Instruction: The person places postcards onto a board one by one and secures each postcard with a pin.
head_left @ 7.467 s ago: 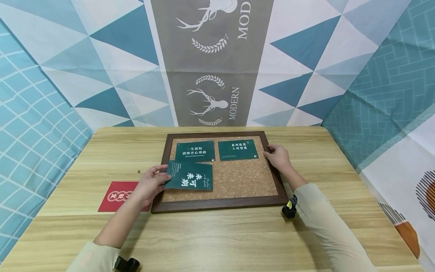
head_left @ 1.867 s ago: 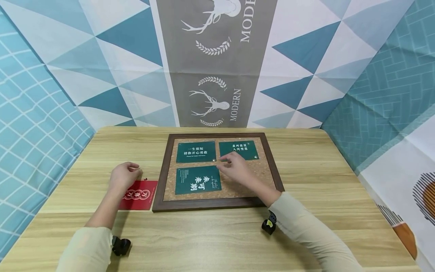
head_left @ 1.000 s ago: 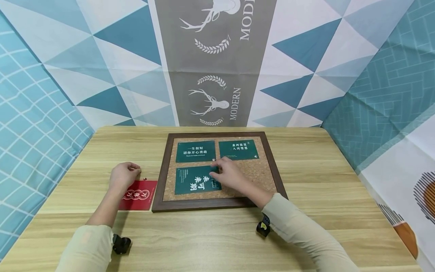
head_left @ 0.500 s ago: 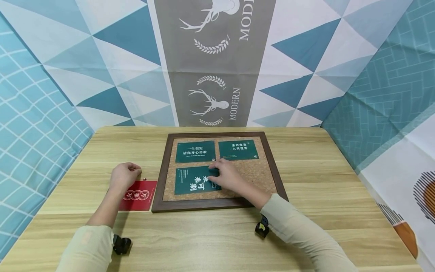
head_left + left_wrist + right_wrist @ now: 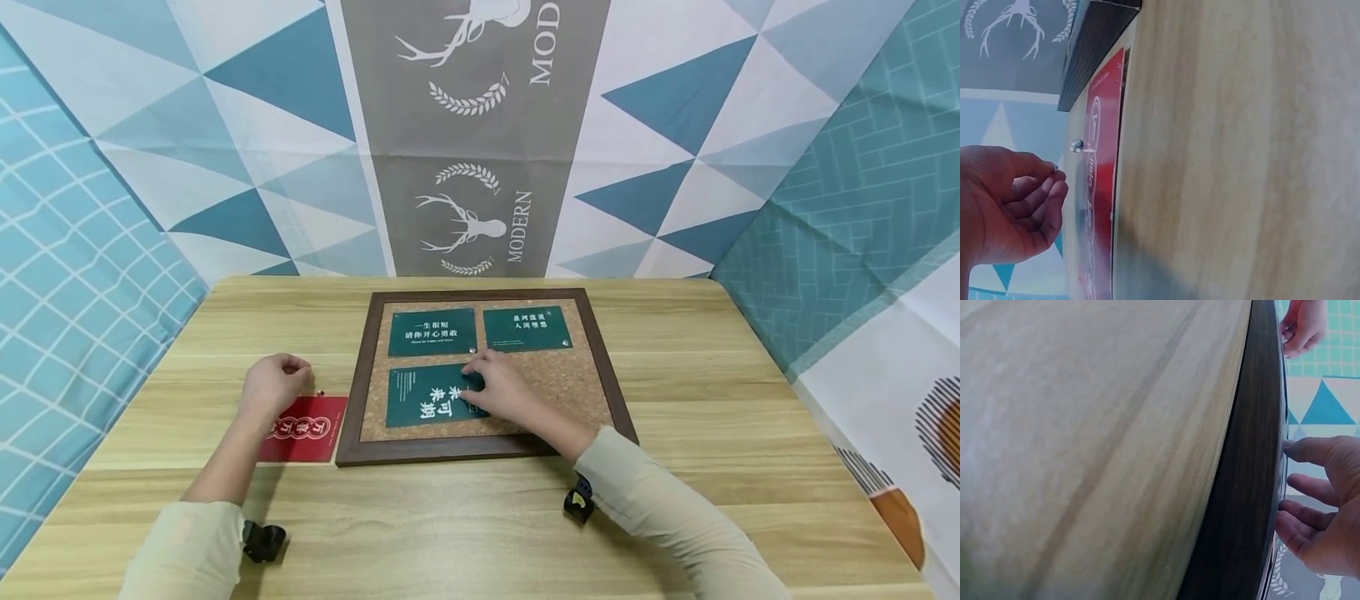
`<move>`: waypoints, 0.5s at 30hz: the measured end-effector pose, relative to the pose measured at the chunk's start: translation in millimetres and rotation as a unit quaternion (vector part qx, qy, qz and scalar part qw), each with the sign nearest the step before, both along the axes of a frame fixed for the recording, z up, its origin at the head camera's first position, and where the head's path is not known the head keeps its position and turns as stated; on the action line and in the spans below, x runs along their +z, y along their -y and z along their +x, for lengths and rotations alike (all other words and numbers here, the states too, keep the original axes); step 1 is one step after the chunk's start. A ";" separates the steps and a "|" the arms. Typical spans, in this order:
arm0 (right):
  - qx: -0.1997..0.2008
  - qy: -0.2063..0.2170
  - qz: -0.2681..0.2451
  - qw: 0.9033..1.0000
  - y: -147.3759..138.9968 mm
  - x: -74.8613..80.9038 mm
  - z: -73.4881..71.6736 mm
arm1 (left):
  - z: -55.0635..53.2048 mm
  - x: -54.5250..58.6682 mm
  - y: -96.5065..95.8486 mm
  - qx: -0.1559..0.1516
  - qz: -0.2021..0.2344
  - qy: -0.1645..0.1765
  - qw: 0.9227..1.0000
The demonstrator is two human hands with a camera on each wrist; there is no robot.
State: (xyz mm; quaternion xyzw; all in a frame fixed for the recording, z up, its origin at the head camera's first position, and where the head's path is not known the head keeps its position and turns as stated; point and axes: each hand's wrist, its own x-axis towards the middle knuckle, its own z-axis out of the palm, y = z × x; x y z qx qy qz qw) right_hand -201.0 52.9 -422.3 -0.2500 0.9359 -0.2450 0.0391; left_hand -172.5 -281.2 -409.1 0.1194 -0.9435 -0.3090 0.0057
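Pin (image 5: 1056, 167) (prob.; too tiny to be sure) is pinched in L hand (image 5: 272, 383); lower green card (image 5: 423, 393), flat on corkboard (image 5: 566, 392), is touched by R hand (image 5: 506, 389), fingers spread; card could be skewed if pushed unevenly; pin dropped if pinch is slackened.

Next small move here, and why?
Probably bring the left hand over and press the small pin it seems to pinch into a corner of the lower green card. The right hand appears to steady that card's right side, and the upper left card shows a shiny pin at one corner.
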 end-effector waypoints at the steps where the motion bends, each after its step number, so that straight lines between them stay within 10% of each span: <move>1: 0.000 0.000 0.000 1.000 0.0 0.6 0.3 | 0.1 0.7 -0.7 -0.005 0.002 -0.004 1.000; 15: 0.005 -0.007 0.009 1.000 -0.3 3.1 0.7 | -1.0 9.3 -9.2 -0.034 0.022 -0.014 0.999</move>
